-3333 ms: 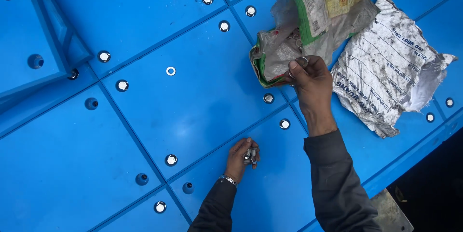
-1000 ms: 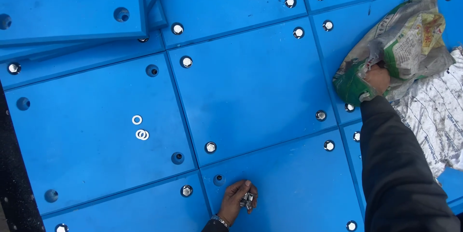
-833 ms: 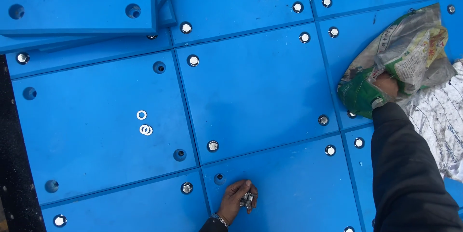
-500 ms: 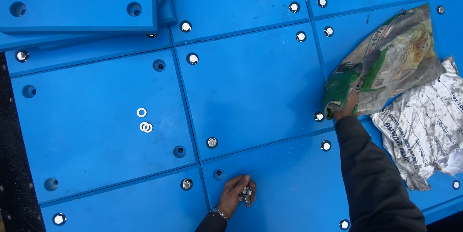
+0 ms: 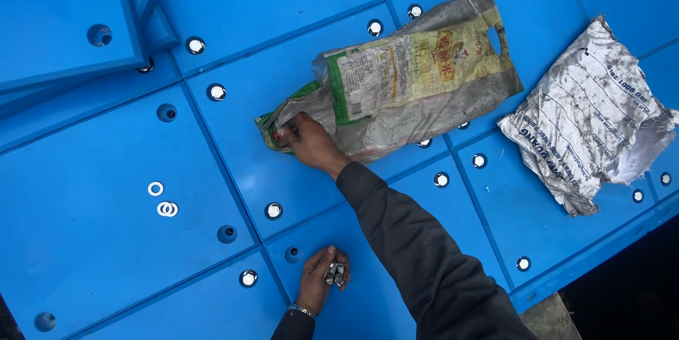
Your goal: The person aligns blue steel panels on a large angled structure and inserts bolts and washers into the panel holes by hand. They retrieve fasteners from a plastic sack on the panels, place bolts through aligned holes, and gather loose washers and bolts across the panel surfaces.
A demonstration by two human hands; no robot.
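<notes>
Bolts point(image 5: 334, 273), a small bunch of silvery ones, sit in the left hand point(image 5: 318, 280) at the near edge of view; fingers curled shut round them, hand resting on the blue panel point(image 5: 99, 255) w/ the wrist bent back toward the body, watch strap showing. Just left of that hand is an empty hole point(image 5: 293, 254), and further left another open hole point(image 5: 226, 233). Progress, as I judge it: most holes across the panels already carry a bolt head w/ washer, e.g. the fitted bolt point(image 5: 274, 210) just above and the one at point(image 5: 248, 278); a handful of holes remain bare, so fastening looks well along but not finished. Three loose washers point(image 5: 164, 203) lie apart on the left panel, two touching, one just above. Mid-distance: right hand point(image 5: 308, 141), arm in a dark sleeve point(image 5: 417, 255) stretched diagonally up and left across the panels, elbow nearly straight, palm down. Its fingers are closed on the green-edged mouth of the printed plastic bag point(image 5: 417, 75), pinching the bag's corner; can't tell if anything is inside the fist besides the bag. Bag lies flat, crumpled, over a panel seam. Further right a grey crumpled sack point(image 5: 590, 117) lies apart from it, untouched. Far left, a stacked loose panel point(image 5: 56, 15) overlaps the deck.
</notes>
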